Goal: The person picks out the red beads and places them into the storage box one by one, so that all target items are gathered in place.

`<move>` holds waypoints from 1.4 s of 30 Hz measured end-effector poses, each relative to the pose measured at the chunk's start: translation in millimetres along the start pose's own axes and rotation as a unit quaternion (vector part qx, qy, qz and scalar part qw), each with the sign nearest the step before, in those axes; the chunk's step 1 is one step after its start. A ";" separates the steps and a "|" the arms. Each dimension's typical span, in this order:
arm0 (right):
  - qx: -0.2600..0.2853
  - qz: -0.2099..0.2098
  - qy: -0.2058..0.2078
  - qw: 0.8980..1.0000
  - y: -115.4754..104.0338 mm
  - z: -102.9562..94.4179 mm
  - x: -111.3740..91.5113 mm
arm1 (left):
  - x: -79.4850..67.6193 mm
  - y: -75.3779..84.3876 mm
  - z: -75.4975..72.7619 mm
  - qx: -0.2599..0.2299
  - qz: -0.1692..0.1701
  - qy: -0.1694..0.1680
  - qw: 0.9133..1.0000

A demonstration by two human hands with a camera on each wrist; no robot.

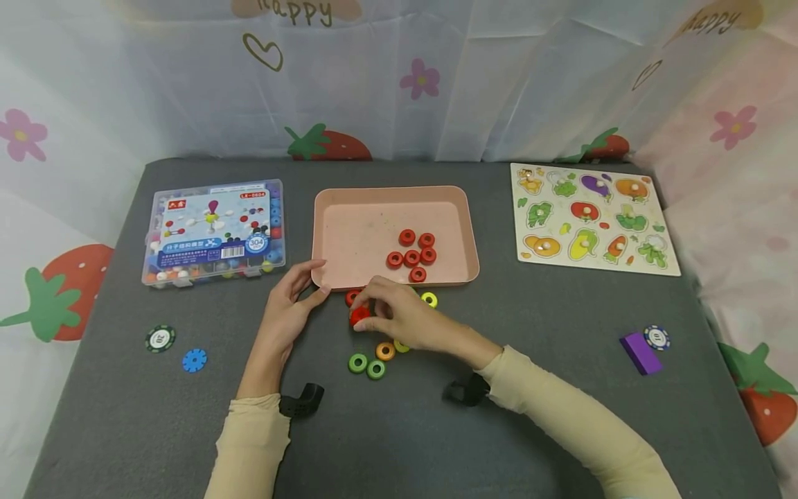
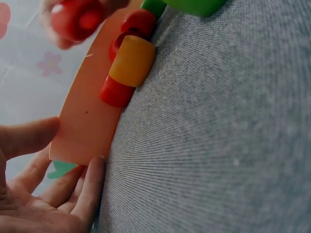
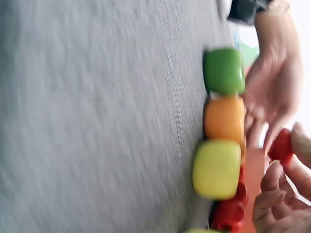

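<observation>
At the pink tray (image 1: pixel 355 229), my left hand (image 1: pixel 287 308) grips the near left corner, its thumb and fingers on either side of that corner in the left wrist view. Just in front of the tray, my right hand (image 1: pixel 405 315) pinches a red ring-shaped bead (image 3: pixel 282 146) between thumb and fingertips, raised off the cloth. Several red beads (image 1: pixel 411 265) lie inside the tray, right of its middle. Below the right hand are another red bead (image 1: pixel 349 294), an orange bead (image 1: pixel 377 352), green beads (image 1: pixel 376 377) and yellow beads (image 1: pixel 429 293), some partly hidden by that hand.
A clear case with a printed label (image 1: pixel 215 232) sits left of the tray. To the right lies a vegetable puzzle board (image 1: pixel 589 222). Poker chips (image 1: pixel 160 338), a blue disc (image 1: pixel 194 360) and a purple block (image 1: pixel 642 353) lie towards the sides.
</observation>
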State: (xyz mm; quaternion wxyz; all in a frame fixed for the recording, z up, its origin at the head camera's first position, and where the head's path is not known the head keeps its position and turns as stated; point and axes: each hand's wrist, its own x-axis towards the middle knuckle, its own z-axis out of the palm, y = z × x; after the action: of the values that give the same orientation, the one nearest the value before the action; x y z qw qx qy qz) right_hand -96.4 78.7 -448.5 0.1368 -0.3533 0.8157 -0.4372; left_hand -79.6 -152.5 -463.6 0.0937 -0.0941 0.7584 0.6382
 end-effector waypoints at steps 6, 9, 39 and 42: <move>-0.025 0.031 0.116 0.992 4.3 -21.5 8.7 | -0.2 -0.9 -0.3 0.003 -0.005 0.000 1.000; -0.051 0.071 0.148 0.985 10.5 -32.9 15.4 | -0.2 -1.4 -0.4 0.001 -0.007 -0.001 1.000; -0.069 0.103 0.168 0.978 22.6 -44.9 16.8 | -0.6 -1.1 -0.2 0.000 -0.008 -0.001 1.000; -0.061 0.068 0.162 0.983 10.2 -37.0 5.5 | 0.1 -0.5 -0.6 0.000 -0.007 -0.002 1.000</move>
State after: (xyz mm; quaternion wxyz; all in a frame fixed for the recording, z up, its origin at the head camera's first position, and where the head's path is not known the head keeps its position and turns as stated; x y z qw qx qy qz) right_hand -124.7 101.3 -434.8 0.0105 -0.2290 0.8742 -0.4280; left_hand -79.6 -153.2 -463.9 0.0994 -0.0987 0.7573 0.6379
